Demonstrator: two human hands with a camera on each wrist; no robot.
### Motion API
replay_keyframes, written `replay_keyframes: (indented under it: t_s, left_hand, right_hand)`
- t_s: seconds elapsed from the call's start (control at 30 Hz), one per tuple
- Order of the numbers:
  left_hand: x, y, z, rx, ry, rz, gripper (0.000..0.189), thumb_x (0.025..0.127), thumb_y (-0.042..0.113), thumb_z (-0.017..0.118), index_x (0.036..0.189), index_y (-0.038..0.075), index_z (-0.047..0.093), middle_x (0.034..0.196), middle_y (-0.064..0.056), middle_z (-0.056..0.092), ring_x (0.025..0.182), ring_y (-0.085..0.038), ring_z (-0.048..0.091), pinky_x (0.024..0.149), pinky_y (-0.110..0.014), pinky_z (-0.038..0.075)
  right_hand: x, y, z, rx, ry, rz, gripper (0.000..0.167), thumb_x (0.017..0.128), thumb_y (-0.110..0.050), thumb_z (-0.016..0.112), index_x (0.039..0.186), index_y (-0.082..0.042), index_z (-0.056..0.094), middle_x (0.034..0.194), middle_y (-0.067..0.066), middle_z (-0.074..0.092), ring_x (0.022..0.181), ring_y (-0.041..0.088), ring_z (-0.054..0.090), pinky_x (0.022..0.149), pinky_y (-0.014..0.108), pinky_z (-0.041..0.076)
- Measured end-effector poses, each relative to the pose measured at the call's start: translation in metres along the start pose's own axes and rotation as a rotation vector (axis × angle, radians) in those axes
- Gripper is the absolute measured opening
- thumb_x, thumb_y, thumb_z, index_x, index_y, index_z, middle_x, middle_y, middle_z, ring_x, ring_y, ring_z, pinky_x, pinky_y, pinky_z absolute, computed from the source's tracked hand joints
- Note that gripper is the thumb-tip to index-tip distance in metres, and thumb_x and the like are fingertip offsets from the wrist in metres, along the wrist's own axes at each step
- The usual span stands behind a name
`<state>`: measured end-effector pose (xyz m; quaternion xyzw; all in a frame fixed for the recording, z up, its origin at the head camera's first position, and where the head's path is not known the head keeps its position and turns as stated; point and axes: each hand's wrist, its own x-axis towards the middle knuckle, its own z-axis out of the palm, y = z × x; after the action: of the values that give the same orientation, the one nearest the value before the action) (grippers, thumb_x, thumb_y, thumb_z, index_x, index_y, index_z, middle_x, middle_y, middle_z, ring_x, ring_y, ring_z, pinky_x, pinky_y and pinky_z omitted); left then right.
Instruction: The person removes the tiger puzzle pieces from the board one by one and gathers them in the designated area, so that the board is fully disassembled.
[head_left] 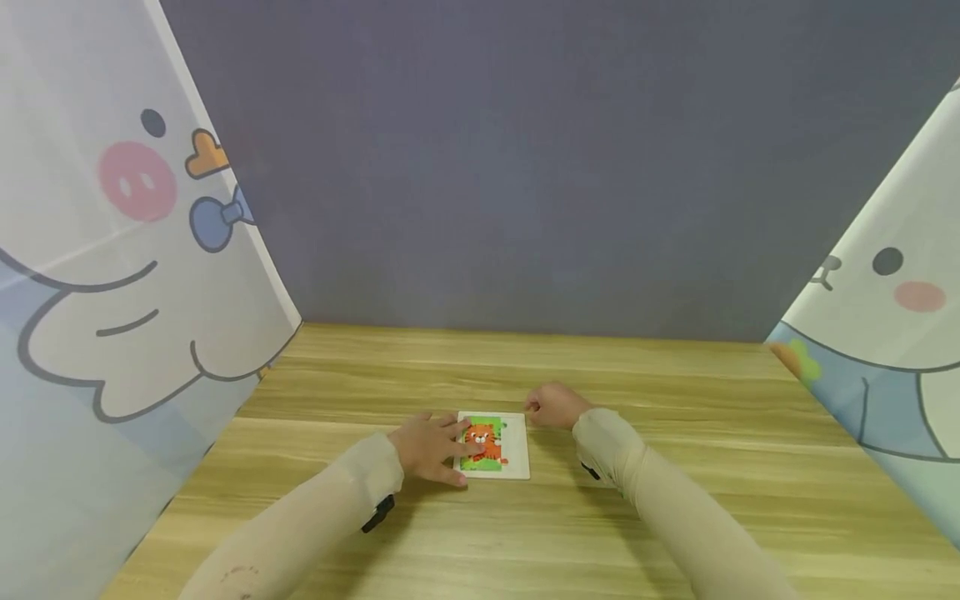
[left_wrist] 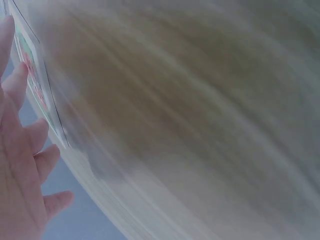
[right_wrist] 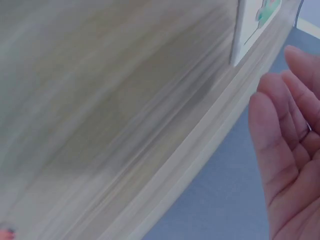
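A small square jigsaw puzzle board [head_left: 515, 468] with a white rim lies flat on the table. It bears an orange tiger picture [head_left: 491, 434] on green, and its right part is white. My left hand [head_left: 431, 448] spreads its fingers over the board's left side, with fingertips on the picture. Just off the upper right corner is my right hand [head_left: 557, 406], its fingers loosely curled; the right wrist view shows nothing between the fingers [right_wrist: 265, 117]. A small green piece [head_left: 622, 493] shows partly beside the right sleeve.
The wooden table [head_left: 375, 367] runs back to a dark grey panel [head_left: 480, 167]. Cartoon-printed cloths [head_left: 67, 208] stand along both sides. Something small and red [right_wrist: 7, 234] shows at the lower left of the right wrist view, too cut off to identify.
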<state>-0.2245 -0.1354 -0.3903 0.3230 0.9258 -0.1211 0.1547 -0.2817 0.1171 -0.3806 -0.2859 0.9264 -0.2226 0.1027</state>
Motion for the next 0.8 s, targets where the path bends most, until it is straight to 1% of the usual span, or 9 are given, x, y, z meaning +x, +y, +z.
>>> replay_keyframes:
  t_s: [0.07,0.13,0.3,0.37,0.47,0.53,0.63,0.7,0.8]
  left_hand:
    - [0.000,0.001,0.000,-0.008,-0.003,-0.003,0.067,0.092,0.068,0.050,0.153,0.044,0.035,0.163,0.001,0.028,0.150,-0.021,0.025,0.118,-0.049,0.027]
    - [0.001,0.002,0.000,-0.012,-0.002,-0.005,0.068,0.092,0.068,0.051,0.154,0.045,0.034,0.163,0.002,0.029,0.149,-0.021,0.026,0.118,-0.049,0.028]
    - [0.003,0.003,-0.001,-0.025,0.007,-0.008,0.068,0.092,0.068,0.051,0.154,0.045,0.034,0.162,0.001,0.029,0.148,-0.023,0.028,0.117,-0.050,0.029]
    - [0.004,0.003,-0.002,-0.035,0.005,-0.010,0.068,0.092,0.068,0.051,0.154,0.044,0.034,0.163,0.001,0.029,0.148,-0.024,0.029,0.117,-0.051,0.028]
    - [0.005,0.004,-0.002,-0.030,0.002,-0.014,0.068,0.092,0.068,0.051,0.154,0.045,0.034,0.162,0.001,0.029,0.148,-0.024,0.029,0.117,-0.052,0.029]
    - [0.006,0.005,-0.003,-0.022,0.000,-0.015,0.068,0.092,0.069,0.050,0.153,0.045,0.034,0.162,0.001,0.030,0.148,-0.024,0.030,0.116,-0.053,0.030]
    - [0.007,0.006,-0.002,-0.015,-0.004,-0.017,0.068,0.092,0.069,0.050,0.153,0.045,0.034,0.162,0.002,0.030,0.148,-0.023,0.030,0.116,-0.052,0.030]
    - [0.008,0.006,-0.003,-0.022,-0.007,-0.021,0.067,0.092,0.069,0.051,0.153,0.045,0.035,0.162,0.001,0.030,0.148,-0.023,0.030,0.116,-0.052,0.030]
    - [0.008,0.005,-0.005,-0.035,-0.013,-0.029,0.068,0.092,0.068,0.051,0.153,0.045,0.034,0.162,0.001,0.029,0.148,-0.024,0.029,0.116,-0.052,0.029]
  right_hand:
    - [0.003,-0.006,0.002,-0.014,-0.001,0.024,0.018,0.088,0.000,0.068,0.105,0.002,0.075,0.101,0.012,0.073,0.079,0.016,0.063,0.077,0.033,0.055]
    - [0.007,-0.009,0.006,-0.049,0.001,0.039,0.017,0.088,-0.004,0.072,0.105,0.000,0.076,0.101,0.010,0.074,0.089,0.020,0.067,0.082,0.037,0.056]
    - [0.016,-0.015,0.015,-0.153,-0.015,0.060,0.017,0.086,-0.009,0.076,0.102,-0.007,0.077,0.095,0.001,0.073,0.084,0.014,0.064,0.079,0.035,0.054]
    - [0.019,-0.018,0.017,-0.156,-0.023,0.072,0.017,0.086,-0.010,0.076,0.102,-0.008,0.078,0.095,0.001,0.073,0.084,0.014,0.063,0.079,0.036,0.054]
    - [0.021,-0.019,0.020,-0.063,-0.037,0.096,0.016,0.086,-0.009,0.077,0.101,-0.005,0.078,0.096,0.003,0.074,0.081,0.012,0.063,0.075,0.032,0.055]
    - [0.023,-0.018,0.022,0.051,-0.038,0.139,0.015,0.086,-0.006,0.075,0.100,-0.002,0.078,0.093,0.005,0.074,0.070,0.009,0.059,0.066,0.027,0.052]
    - [0.026,-0.015,0.026,0.233,-0.020,0.219,0.013,0.086,0.000,0.073,0.097,0.003,0.077,0.076,0.005,0.072,0.050,0.005,0.044,0.049,0.021,0.040]
    - [0.028,-0.012,0.028,0.321,0.001,0.275,0.012,0.086,0.002,0.072,0.096,0.004,0.077,0.064,0.003,0.067,0.042,0.006,0.032,0.043,0.020,0.031]
    - [0.030,-0.012,0.028,0.374,0.013,0.314,0.012,0.084,0.003,0.072,0.096,0.005,0.076,0.053,0.000,0.057,0.038,0.005,0.030,0.040,0.018,0.028]
